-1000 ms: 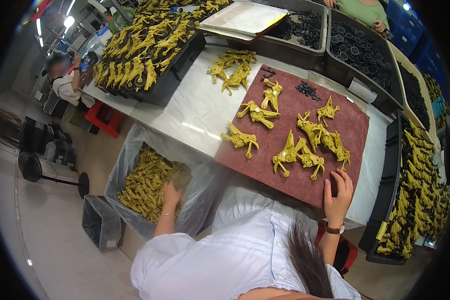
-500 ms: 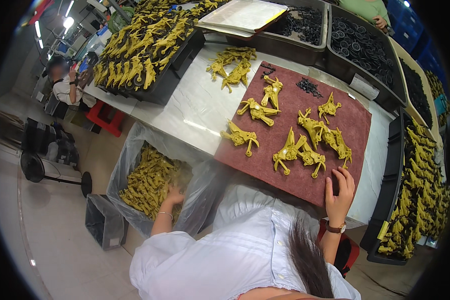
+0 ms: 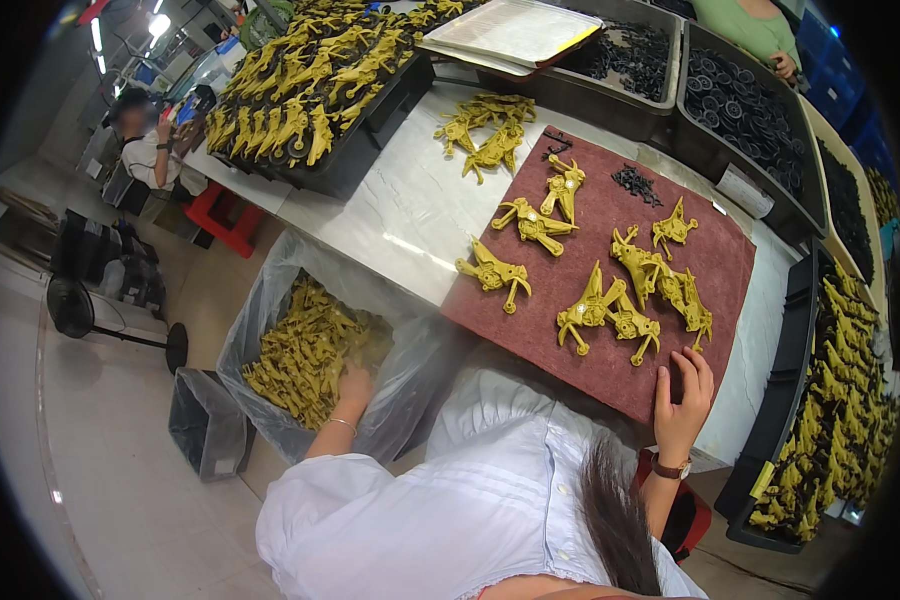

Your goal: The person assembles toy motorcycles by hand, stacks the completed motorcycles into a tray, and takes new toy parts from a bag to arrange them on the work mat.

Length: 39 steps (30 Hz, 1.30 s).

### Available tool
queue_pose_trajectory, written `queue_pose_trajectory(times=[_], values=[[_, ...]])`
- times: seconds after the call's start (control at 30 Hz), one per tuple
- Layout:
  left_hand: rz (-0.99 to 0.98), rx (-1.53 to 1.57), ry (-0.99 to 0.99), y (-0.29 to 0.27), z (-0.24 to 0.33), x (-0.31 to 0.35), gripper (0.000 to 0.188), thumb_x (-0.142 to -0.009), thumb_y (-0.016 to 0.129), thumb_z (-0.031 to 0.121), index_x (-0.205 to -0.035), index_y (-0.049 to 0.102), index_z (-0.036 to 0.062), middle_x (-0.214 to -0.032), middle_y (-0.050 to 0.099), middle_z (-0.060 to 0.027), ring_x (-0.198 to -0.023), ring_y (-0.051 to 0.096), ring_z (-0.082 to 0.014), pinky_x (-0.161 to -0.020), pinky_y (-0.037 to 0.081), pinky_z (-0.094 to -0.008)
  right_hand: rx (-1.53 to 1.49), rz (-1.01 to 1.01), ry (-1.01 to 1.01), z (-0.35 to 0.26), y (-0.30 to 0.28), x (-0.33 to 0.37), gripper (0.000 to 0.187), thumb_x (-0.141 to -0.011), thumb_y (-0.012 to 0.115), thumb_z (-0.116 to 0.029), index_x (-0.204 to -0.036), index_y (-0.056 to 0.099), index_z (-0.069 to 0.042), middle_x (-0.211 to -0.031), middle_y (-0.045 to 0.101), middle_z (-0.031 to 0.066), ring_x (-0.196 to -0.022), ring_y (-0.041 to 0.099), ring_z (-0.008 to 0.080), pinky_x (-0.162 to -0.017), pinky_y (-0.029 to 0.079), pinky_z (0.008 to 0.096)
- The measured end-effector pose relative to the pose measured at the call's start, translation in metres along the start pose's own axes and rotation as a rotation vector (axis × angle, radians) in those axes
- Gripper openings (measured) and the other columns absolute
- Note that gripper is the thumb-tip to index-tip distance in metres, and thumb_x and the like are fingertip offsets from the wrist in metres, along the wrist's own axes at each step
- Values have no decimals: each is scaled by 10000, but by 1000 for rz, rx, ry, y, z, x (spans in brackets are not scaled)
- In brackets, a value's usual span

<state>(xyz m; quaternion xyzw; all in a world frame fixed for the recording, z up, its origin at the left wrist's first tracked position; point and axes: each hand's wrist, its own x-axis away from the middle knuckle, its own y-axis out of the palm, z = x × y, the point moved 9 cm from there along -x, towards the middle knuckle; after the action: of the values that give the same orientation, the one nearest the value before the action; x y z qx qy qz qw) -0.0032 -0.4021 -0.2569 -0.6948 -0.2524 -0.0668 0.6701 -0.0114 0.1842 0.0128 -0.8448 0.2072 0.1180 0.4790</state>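
Observation:
My left hand (image 3: 353, 388) reaches down into a bin lined with clear plastic (image 3: 417, 372), among a heap of yellow plastic parts (image 3: 288, 372). Its fingertips are blurred against the heap, so I cannot make out whether they grip a part. My right hand (image 3: 682, 402) rests on the near right edge of a dark red mat (image 3: 530, 325), fingers apart and holding nothing. Just beyond those fingers lies a cluster of yellow branched parts (image 3: 634, 322). More such parts (image 3: 494, 272) are spread over the mat's left side. A small pile of black pieces (image 3: 636, 184) sits near its far edge.
Black trays of yellow assemblies stand at the far left (image 3: 300, 90) and right (image 3: 830, 400). Behind the mat are bins of small black parts (image 3: 620, 65) and black wheels (image 3: 740, 105). More yellow parts (image 3: 485, 132) lie on the white table. Other people work nearby.
The whole view has shifted slightly, so the table and mat appear further right. My left hand has moved a little among the yellow parts in the bin. My right hand stays at the mat's edge.

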Motion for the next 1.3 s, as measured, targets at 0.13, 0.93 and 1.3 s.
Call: queue_pose_trajectory(times=[0.13,0.93,1.3], values=[[96,84,-8,-23,1,9,308,-775,611,197,-965,674,-36,-1295,434,-310,-931,624,-420,-849,506,-432,20,4,-6,-2,-2,-1,235,-826,646,-99,-1039,636,-2,-1146,594,151,-1077,552,331,-941,415,400],[444,578,-151,-144,-67,40,350,-710,720,276,-883,672,-24,-816,682,-182,-755,664,-329,-695,507,-411,2,37,-20,-1,-5,4,247,-807,655,-127,-1032,638,-26,-1139,590,125,-1066,546,310,-927,398,399],[600,2083,338,-254,13,69,321,-871,619,211,-1127,538,34,-1013,624,-75,-832,629,-178,-673,520,-307,-26,18,-81,-2,-6,5,238,-813,656,-135,-1022,634,-22,-1129,588,135,-1062,547,325,-923,410,404]])
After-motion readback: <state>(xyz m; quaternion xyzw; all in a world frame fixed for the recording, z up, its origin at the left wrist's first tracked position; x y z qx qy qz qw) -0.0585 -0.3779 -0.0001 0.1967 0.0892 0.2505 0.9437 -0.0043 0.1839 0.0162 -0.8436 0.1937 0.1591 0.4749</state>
